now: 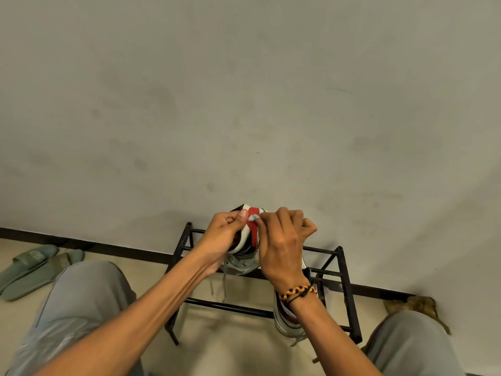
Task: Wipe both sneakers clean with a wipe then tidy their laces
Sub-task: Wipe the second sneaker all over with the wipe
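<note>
Head view: we are mid-wipe on the first white-and-red leather sneaker [248, 234], held above the black metal rack [349, 294]. Our left hand [219, 240] grips it; our right hand [282, 240] pinches a small pale wipe [252, 218] at its 12 o'clock end. Next, the second sneaker [287, 318] (5 o'clock).

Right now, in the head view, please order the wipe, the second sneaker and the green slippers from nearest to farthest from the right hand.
From the right hand:
1. wipe, pinched at its fingertips
2. second sneaker, on the rack below its wrist
3. green slippers, far left on the floor
</note>
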